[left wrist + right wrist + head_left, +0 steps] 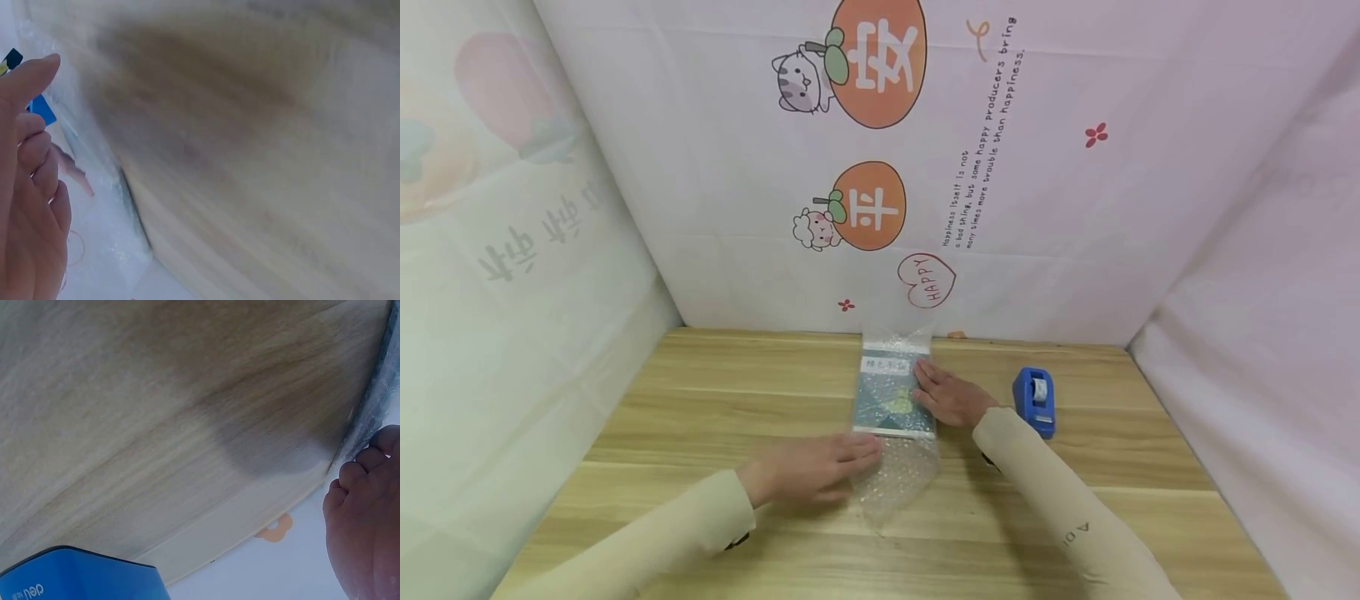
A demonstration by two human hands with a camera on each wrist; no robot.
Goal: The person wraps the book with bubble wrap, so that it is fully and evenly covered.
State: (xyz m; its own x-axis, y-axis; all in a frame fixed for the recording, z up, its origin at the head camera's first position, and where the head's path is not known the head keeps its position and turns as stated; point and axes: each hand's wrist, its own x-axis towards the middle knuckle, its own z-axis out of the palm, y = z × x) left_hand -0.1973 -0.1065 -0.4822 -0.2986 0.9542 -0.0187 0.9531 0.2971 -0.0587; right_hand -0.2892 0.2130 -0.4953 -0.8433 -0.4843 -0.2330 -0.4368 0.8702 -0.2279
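A teal book [876, 400] with a pale title band lies wrapped in clear bubble wrap [901, 477], whose loose ends stick out at the far and near sides. My right hand [953, 398] rests on the book's right side, fingers stretched over the wrap. Slightly blurred, my left hand [816, 468] has its fingertips at the left edge of the near wrap flap. In the left wrist view, the left hand [34, 206] shows loosely extended fingers and thumb. The right wrist view catches the right hand's [369, 519] fingertips along the book's edge.
A blue tape dispenser [1036, 402] with a roll in it stands to the right of my right hand. The wooden table [737, 383] meets a printed white cloth backdrop [1037, 250] behind, with cloth walls at both sides.
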